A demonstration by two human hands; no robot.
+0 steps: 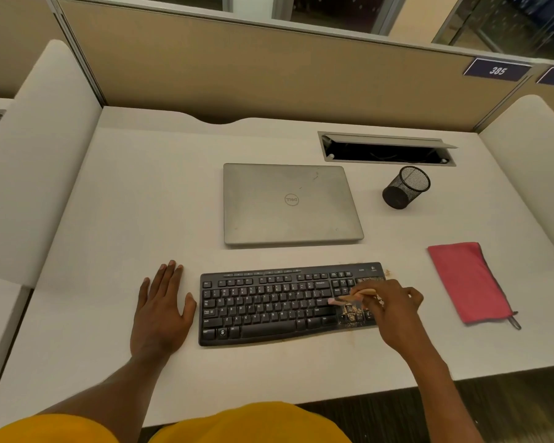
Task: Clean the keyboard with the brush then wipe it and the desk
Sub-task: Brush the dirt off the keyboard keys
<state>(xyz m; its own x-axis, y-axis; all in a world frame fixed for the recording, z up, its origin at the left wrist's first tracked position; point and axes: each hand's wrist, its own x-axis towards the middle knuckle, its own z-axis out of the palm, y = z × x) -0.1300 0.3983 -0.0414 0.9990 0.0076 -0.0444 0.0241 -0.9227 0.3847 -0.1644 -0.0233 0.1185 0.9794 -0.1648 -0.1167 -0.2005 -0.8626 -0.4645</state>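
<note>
A black keyboard (269,303) lies on the white desk (135,193) in front of me. Brown crumbs cover its right end, around the number pad, and a few lie on the desk past its top right corner. My right hand (394,306) rests over that end and grips a small brush (349,297) with a pale wooden handle; its pinkish tip touches the keys near the enter key. My left hand (160,310) lies flat on the desk just left of the keyboard, fingers spread, holding nothing. A folded pink cloth (469,281) lies on the desk to the right.
A closed silver laptop (290,203) sits behind the keyboard. A black mesh pen cup (405,187) stands at the back right, near an open cable slot (387,150). White side panels and a tan partition enclose the desk.
</note>
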